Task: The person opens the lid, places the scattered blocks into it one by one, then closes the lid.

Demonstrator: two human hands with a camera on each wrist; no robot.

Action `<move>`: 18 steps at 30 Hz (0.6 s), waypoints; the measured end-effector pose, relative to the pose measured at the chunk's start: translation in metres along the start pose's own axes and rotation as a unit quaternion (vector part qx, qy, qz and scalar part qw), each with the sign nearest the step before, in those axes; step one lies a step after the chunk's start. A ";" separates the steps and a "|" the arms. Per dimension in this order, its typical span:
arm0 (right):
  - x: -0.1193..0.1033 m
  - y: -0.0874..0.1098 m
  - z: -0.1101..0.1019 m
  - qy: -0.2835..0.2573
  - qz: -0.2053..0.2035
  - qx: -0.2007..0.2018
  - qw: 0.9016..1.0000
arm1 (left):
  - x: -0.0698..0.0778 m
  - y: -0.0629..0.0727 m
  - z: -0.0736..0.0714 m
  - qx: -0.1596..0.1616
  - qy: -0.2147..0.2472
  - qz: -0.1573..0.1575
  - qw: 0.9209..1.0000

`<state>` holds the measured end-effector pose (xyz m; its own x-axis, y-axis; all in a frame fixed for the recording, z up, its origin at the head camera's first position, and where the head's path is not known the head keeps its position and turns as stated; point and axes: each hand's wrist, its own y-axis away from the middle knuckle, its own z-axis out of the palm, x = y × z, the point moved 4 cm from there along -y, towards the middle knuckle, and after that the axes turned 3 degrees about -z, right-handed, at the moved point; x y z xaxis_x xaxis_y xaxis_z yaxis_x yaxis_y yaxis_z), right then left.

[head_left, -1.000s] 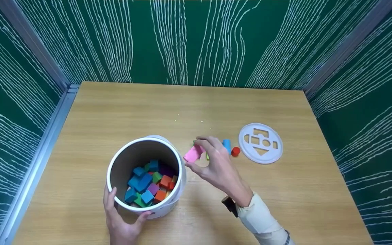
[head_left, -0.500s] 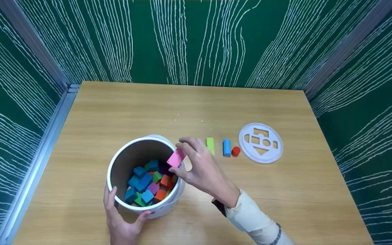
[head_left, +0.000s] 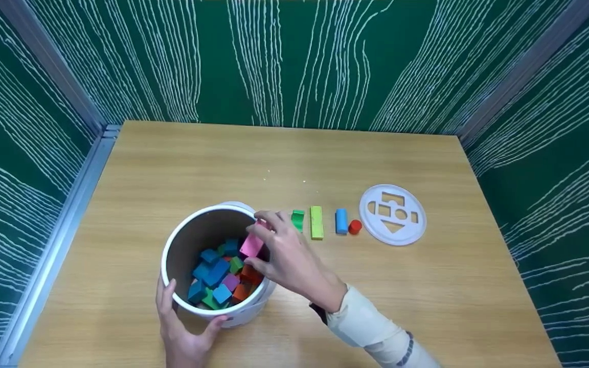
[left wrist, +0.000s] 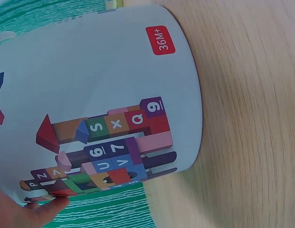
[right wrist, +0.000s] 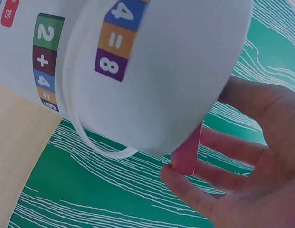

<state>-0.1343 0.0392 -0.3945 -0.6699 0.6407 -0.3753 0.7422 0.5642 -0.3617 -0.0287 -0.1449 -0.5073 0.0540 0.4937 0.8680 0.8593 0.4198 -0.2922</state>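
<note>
Thumb and fingers of my right hand (head_left: 289, 258) pinch a pink block (head_left: 252, 245), which hangs at the right side of the white bucket's (head_left: 163, 255) mouth. In the right wrist view the bucket wall (right wrist: 185, 61) hides part of the pink block (right wrist: 187, 154). My left hand (head_left: 184, 332) grips the near left of the bucket, thumb and fingers spread around its rim. The left wrist view catches only a bit of that hand (left wrist: 38, 211) beside the printed wall. Inside lie several coloured blocks, among them a blue block (head_left: 217, 273) and a purple one (head_left: 230, 281).
Right of the bucket on the wooden table (head_left: 427, 306) lie a green curved block (head_left: 298, 220), a long lime block (head_left: 316, 223), a blue cylinder (head_left: 341, 221) and a red cylinder (head_left: 355, 227). Beyond them is a white lid (head_left: 417, 232) with cut-out shapes. Green walls (head_left: 212, 61) enclose the table.
My right hand has carried the pink block leftward from beside the bucket into its mouth, uncovering the green and lime blocks on the table. My left hand has stayed on the bucket.
</note>
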 end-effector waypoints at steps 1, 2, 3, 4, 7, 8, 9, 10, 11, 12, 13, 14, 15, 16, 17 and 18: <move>-0.001 -0.001 0.001 0.004 -0.001 -0.004 1.000 | 0.000 0.000 0.000 0.000 -0.001 -0.004 1.000; -0.001 -0.001 0.003 0.007 -0.002 -0.008 1.000 | 0.000 0.000 0.000 -0.001 -0.001 -0.007 1.000; -0.002 -0.001 0.004 0.010 -0.003 -0.011 1.000 | 0.000 0.000 0.000 -0.001 -0.002 -0.010 1.000; -0.002 -0.001 0.005 0.013 -0.002 -0.014 1.000 | 0.000 0.000 0.001 -0.001 -0.004 -0.012 1.000; -0.003 -0.002 0.007 0.017 -0.004 -0.020 1.000 | 0.000 0.000 0.001 -0.001 -0.008 -0.016 1.000; -0.003 -0.002 0.007 0.020 -0.005 -0.020 1.000 | 0.000 0.001 0.001 -0.001 -0.008 -0.013 1.000; -0.003 -0.002 0.008 0.022 -0.008 -0.019 1.000 | 0.000 0.001 0.001 -0.001 -0.008 -0.011 1.000; -0.003 -0.002 0.008 0.024 -0.009 -0.018 0.999 | 0.000 0.001 0.001 -0.001 -0.008 -0.009 1.000; -0.003 -0.003 0.008 0.026 -0.011 -0.016 0.999 | 0.000 0.001 0.001 -0.001 -0.008 -0.006 1.000; -0.003 -0.003 0.009 0.027 -0.013 -0.015 0.999 | 0.000 0.001 0.000 -0.002 -0.007 -0.003 1.000; -0.004 -0.003 0.009 0.029 -0.014 -0.015 0.999 | 0.000 0.001 0.000 -0.003 -0.005 0.000 1.000; -0.004 -0.003 0.009 0.031 -0.014 -0.015 0.999 | 0.000 0.001 0.000 -0.003 -0.005 0.003 1.000; -0.004 -0.003 0.009 0.031 -0.014 -0.016 0.999 | 0.000 0.001 0.000 -0.003 -0.006 0.004 1.000; -0.004 -0.003 0.009 0.031 -0.013 -0.017 0.999 | 0.000 0.000 0.000 -0.004 -0.006 0.006 1.000; -0.004 -0.004 0.009 0.031 -0.012 -0.019 0.999 | 0.000 0.000 0.000 -0.004 -0.008 0.008 1.000; -0.005 -0.004 0.009 0.031 -0.012 -0.020 0.999 | 0.000 0.000 0.000 -0.005 -0.008 0.010 1.000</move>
<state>-0.1345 0.0291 -0.3992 -0.6862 0.6567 -0.3128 0.7267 0.5997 -0.3351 -0.0285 -0.1449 -0.5077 0.0630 0.5138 0.8556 0.8627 0.4030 -0.3055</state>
